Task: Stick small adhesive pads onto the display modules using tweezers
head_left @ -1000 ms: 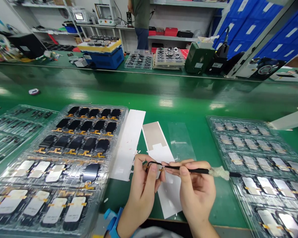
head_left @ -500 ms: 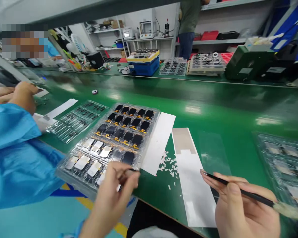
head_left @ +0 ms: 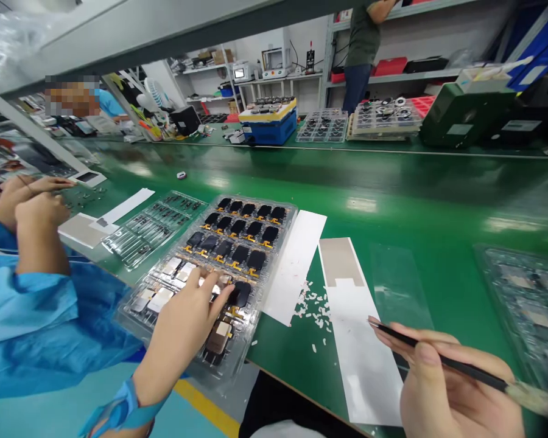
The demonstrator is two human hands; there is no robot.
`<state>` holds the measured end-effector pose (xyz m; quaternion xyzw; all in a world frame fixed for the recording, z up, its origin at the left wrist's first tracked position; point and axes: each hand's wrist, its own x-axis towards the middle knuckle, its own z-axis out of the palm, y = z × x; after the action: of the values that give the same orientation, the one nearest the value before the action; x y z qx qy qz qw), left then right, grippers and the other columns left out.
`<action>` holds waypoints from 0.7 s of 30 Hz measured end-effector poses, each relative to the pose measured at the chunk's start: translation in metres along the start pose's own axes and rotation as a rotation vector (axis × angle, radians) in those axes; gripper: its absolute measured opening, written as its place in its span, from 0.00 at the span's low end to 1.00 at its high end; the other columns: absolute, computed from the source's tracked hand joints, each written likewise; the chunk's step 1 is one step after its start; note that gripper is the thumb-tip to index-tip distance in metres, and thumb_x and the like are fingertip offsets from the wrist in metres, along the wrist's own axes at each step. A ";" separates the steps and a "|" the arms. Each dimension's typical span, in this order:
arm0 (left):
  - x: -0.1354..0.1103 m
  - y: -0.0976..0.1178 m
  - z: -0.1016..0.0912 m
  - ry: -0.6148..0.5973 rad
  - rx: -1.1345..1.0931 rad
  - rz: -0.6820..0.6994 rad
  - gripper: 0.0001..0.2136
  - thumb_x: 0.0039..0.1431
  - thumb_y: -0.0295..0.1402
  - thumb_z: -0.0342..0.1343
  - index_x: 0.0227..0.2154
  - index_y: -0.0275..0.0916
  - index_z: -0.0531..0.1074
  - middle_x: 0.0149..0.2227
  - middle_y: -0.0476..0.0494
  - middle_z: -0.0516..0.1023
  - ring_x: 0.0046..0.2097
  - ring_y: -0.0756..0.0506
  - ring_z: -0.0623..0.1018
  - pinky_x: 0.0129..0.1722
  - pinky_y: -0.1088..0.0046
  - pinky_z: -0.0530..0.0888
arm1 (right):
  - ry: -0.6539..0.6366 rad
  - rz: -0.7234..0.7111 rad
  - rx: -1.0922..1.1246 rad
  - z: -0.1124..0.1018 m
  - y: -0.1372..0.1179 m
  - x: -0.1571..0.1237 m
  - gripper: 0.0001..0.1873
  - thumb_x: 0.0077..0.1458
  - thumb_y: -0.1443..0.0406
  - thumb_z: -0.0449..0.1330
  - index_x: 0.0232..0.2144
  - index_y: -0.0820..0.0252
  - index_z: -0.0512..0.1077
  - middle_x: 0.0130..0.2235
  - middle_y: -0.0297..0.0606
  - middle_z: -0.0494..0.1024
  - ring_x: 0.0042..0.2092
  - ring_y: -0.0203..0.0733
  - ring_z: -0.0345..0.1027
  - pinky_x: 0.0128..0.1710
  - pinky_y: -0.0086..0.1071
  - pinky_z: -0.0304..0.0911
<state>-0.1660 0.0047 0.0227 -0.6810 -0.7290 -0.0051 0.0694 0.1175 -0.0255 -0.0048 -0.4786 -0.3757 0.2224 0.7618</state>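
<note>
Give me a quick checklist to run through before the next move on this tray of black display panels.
Left hand: cannot tell; its fingers are over the clear plastic tray beside a black panel, and contact is unclear.
Right hand: ok; it pinches the black pick.
Pick tip: cannot tell; it is near the edge of the white backing strip, and contact is unclear.
Loose white scraps: not ok; they are scattered on the green mat beside the tray.
Blue wrist strap: ok; it is around the left wrist.
Co-worker's hands: ok; they are off to the far left, away from this tray.
</note>
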 end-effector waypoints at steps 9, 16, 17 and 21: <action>0.017 0.023 -0.027 -0.238 0.104 0.114 0.17 0.65 0.40 0.58 0.50 0.33 0.72 0.40 0.35 0.82 0.39 0.33 0.83 0.32 0.64 0.74 | -0.053 -0.014 0.058 -0.004 0.004 0.002 0.08 0.58 0.71 0.67 0.34 0.63 0.69 0.32 0.38 0.78 0.35 0.44 0.79 0.33 0.36 0.82; 0.019 0.028 -0.033 -0.288 0.166 0.196 0.22 0.58 0.19 0.49 0.55 0.32 0.70 0.37 0.36 0.84 0.36 0.33 0.83 0.30 0.63 0.74 | -0.063 0.005 0.054 -0.007 0.003 0.002 0.08 0.58 0.71 0.67 0.36 0.61 0.69 0.34 0.38 0.79 0.37 0.44 0.80 0.36 0.36 0.81; 0.017 0.025 -0.033 -0.260 0.139 0.215 0.23 0.58 0.19 0.49 0.56 0.34 0.70 0.39 0.36 0.84 0.36 0.34 0.84 0.31 0.63 0.75 | -0.056 0.000 0.050 -0.009 0.002 0.003 0.08 0.58 0.71 0.66 0.36 0.61 0.69 0.35 0.38 0.79 0.37 0.44 0.80 0.37 0.37 0.80; 0.004 0.023 -0.034 0.036 -0.252 0.432 0.12 0.62 0.21 0.51 0.39 0.42 0.77 0.44 0.42 0.82 0.41 0.39 0.82 0.38 0.63 0.76 | -0.151 0.087 0.008 -0.023 0.003 0.014 0.03 0.63 0.67 0.63 0.40 0.60 0.72 0.40 0.41 0.79 0.44 0.47 0.78 0.49 0.42 0.73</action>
<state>-0.1403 0.0073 0.0548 -0.8240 -0.5589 -0.0931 -0.0035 0.1442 -0.0271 -0.0080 -0.4734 -0.4103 0.2920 0.7227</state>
